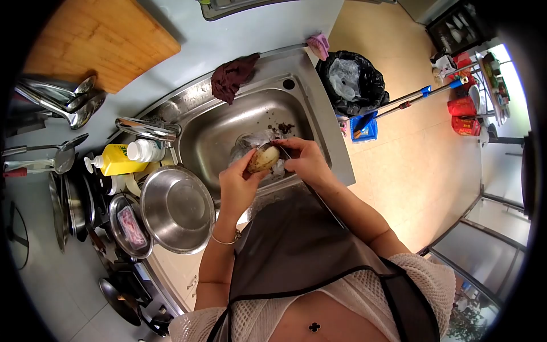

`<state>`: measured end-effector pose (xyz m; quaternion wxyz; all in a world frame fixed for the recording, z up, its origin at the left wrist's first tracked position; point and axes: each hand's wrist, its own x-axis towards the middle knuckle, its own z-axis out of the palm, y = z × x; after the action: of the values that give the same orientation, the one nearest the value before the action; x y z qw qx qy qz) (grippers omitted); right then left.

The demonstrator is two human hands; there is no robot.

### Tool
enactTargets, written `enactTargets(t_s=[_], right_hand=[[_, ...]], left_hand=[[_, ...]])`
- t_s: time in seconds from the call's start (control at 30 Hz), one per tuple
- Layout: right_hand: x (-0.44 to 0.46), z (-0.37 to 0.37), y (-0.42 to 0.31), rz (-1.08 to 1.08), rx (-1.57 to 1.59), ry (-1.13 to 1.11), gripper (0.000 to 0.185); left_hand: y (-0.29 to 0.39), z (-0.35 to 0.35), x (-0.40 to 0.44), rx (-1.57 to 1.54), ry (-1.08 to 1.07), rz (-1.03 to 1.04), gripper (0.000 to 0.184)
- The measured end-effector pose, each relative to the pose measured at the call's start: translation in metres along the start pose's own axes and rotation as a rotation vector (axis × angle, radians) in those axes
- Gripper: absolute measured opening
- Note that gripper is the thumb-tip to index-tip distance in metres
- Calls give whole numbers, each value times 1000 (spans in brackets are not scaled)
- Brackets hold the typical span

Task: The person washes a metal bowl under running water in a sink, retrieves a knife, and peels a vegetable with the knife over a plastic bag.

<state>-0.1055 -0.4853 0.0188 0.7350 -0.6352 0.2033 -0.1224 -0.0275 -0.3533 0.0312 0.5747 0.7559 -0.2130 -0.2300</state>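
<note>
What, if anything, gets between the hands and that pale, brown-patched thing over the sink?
Nothing visible blocks the left hand: it already holds the pale thing. The right hand is close beside it; whether a slim tool sits between is unclear. Crumpled clear plastic lies in the sink below, not in the way.
</note>
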Motion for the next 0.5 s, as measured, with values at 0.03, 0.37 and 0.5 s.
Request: enactTargets(t_s=[0.03, 0.37, 0.5], right_hand=[[1, 0, 0, 10, 73, -16, 58], [5, -6, -17, 194, 118, -35, 52], [9, -16, -13, 258, 158, -59, 48]], left_hand=[[4, 1, -1, 55, 12, 12, 41], [0, 9, -7, 449, 155, 443, 42], [-3, 7, -9, 440, 106, 438, 44]])
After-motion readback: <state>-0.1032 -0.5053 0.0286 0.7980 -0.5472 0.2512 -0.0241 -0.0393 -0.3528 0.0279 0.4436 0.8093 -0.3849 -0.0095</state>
